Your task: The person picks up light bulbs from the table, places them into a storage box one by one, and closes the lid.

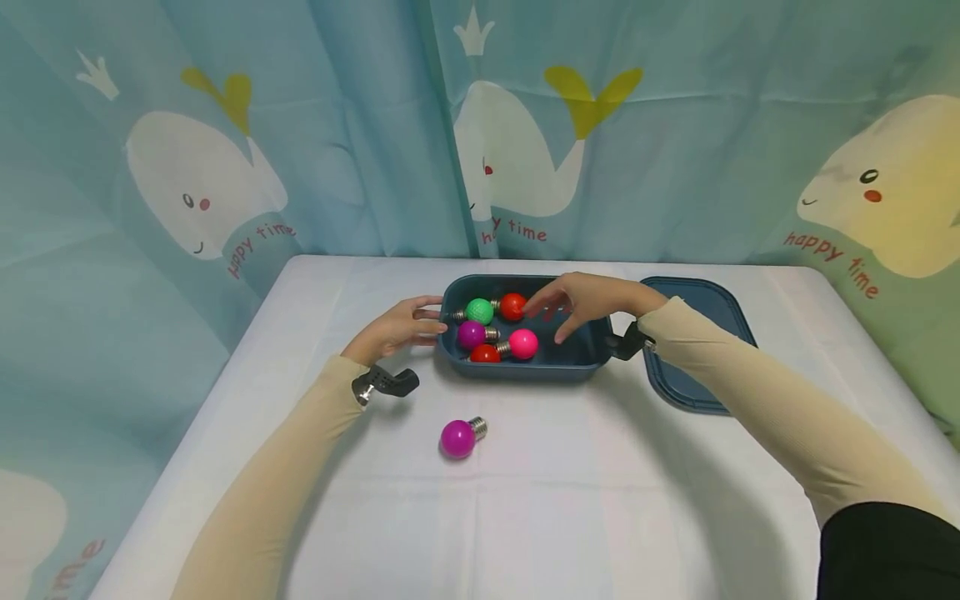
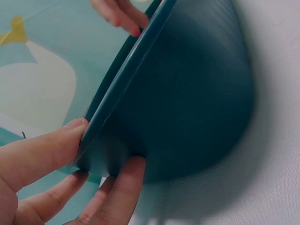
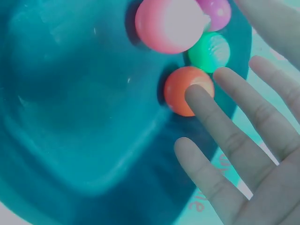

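A dark blue plastic box (image 1: 573, 372) holds several coloured light bulbs: a green bulb (image 1: 480, 312), a purple bulb (image 1: 472, 335), a pink bulb (image 1: 523, 344), and two red ones. My left hand (image 1: 396, 329) touches the box's left end, its fingertips against the rim and outer wall (image 2: 187, 103). Over the right part of the box, my right hand (image 1: 588, 297) is spread with nothing gripped. Its fingertips are close to the far red bulb (image 1: 513, 306), orange-looking in the right wrist view; contact is unclear. Another purple bulb (image 1: 458, 439) lies on the table in front of the box.
The blue lid (image 1: 708, 304) lies flat on the table right of the box, partly hidden beneath the right forearm. A white cloth (image 1: 555, 500) covers the table. Behind it hangs a whale-print curtain (image 1: 375, 167).
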Available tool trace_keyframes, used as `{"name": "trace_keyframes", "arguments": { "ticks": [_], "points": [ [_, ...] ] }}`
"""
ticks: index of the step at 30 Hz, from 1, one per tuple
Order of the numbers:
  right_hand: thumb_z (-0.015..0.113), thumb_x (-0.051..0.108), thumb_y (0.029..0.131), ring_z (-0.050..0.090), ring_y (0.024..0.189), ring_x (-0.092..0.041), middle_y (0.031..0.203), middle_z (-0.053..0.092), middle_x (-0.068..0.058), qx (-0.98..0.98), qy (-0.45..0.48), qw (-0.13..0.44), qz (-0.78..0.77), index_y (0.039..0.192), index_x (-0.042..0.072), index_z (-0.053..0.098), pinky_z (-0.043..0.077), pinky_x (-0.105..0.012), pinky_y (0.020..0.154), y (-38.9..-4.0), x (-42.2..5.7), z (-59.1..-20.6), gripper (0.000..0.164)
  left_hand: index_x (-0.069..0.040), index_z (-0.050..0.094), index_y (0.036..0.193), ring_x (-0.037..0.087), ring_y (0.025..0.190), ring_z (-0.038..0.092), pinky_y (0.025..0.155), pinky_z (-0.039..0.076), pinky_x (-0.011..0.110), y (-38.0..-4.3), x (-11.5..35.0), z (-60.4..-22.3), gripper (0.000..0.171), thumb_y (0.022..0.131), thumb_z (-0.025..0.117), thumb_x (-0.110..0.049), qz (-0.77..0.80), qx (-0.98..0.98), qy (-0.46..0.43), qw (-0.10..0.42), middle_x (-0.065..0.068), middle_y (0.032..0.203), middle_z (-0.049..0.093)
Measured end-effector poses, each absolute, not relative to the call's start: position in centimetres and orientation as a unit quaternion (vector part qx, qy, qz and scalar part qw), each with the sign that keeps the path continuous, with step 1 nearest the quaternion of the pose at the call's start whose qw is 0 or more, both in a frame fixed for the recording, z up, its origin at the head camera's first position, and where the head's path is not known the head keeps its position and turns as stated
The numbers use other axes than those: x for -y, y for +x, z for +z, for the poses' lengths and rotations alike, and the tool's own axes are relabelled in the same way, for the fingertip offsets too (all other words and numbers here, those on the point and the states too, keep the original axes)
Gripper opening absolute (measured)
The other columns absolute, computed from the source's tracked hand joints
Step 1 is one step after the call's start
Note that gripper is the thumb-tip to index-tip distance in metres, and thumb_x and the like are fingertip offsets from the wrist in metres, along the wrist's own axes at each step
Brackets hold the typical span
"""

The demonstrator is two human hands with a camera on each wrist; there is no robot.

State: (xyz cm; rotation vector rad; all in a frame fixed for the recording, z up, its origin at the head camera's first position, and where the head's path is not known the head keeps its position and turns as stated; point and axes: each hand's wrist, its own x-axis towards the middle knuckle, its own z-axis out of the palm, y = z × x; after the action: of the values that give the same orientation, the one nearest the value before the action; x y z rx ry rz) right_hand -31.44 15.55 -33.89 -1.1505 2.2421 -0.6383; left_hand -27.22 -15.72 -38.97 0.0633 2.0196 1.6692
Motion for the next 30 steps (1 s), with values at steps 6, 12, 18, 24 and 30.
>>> {"name": "trace_keyframes", "arguments": {
  "ticks": [6, 12, 18, 24, 30],
  "points": [
    [0.079, 0.017, 0.075, 0.059, 0.113, -0.034, 0.132, 0.057, -0.017, -0.834, -0.435, 0.250, -0.228, 0.131, 0.005, 0.055, 0.045, -0.055, 0.100, -30.0, -16.0, -32.7, 0.062, -0.002, 0.021, 0.148, 0.039, 0.130, 0.041, 0.106, 0.040, 0.050, -27.1, 15.9, -39.0, 0.066, 0.091, 0.054, 0.003, 0.618, -0.742, 0.025, 0.260, 0.025, 0.148, 0.031],
    [0.081, 0.019, 0.074, 0.060, 0.109, -0.031, 0.130, 0.059, -0.013, -0.841, -0.442, 0.221, -0.220, 0.129, 0.008, 0.056, 0.046, -0.053, 0.100, -28.6, -16.3, -31.8, 0.062, -0.002, 0.021, 0.148, 0.038, 0.129, 0.043, 0.106, 0.041, 0.049, -27.3, 15.8, -39.1, 0.067, 0.091, 0.055, 0.002, 0.613, -0.747, 0.023, 0.258, 0.025, 0.147, 0.031],
    [0.081, 0.016, 0.073, 0.060, 0.111, -0.030, 0.130, 0.058, -0.013, -0.837, -0.450, 0.207, -0.233, 0.129, 0.006, 0.056, 0.046, -0.052, 0.101, -26.7, -16.2, -31.0, 0.062, -0.002, 0.020, 0.148, 0.039, 0.130, 0.041, 0.106, 0.040, 0.050, -27.1, 15.8, -38.9, 0.067, 0.091, 0.054, 0.002, 0.618, -0.742, 0.029, 0.259, 0.027, 0.147, 0.031],
    [0.080, 0.024, 0.074, 0.061, 0.110, -0.025, 0.130, 0.059, -0.010, -0.827, -0.479, 0.189, -0.226, 0.128, 0.008, 0.057, 0.049, -0.047, 0.098, -25.0, -15.8, -30.7, 0.061, -0.001, 0.019, 0.148, 0.041, 0.132, 0.038, 0.108, 0.038, 0.051, -27.0, 15.9, -38.9, 0.067, 0.091, 0.053, 0.003, 0.629, -0.732, 0.031, 0.261, 0.027, 0.148, 0.030],
    [0.082, 0.023, 0.072, 0.062, 0.109, -0.024, 0.127, 0.062, -0.008, -0.823, -0.497, 0.166, -0.219, 0.128, 0.007, 0.057, 0.053, -0.041, 0.093, -23.3, -15.0, -30.8, 0.063, -0.001, 0.019, 0.149, 0.042, 0.132, 0.038, 0.107, 0.038, 0.051, -27.1, 15.9, -39.0, 0.068, 0.091, 0.054, 0.004, 0.630, -0.731, 0.029, 0.262, 0.027, 0.148, 0.030]
  ]
}}
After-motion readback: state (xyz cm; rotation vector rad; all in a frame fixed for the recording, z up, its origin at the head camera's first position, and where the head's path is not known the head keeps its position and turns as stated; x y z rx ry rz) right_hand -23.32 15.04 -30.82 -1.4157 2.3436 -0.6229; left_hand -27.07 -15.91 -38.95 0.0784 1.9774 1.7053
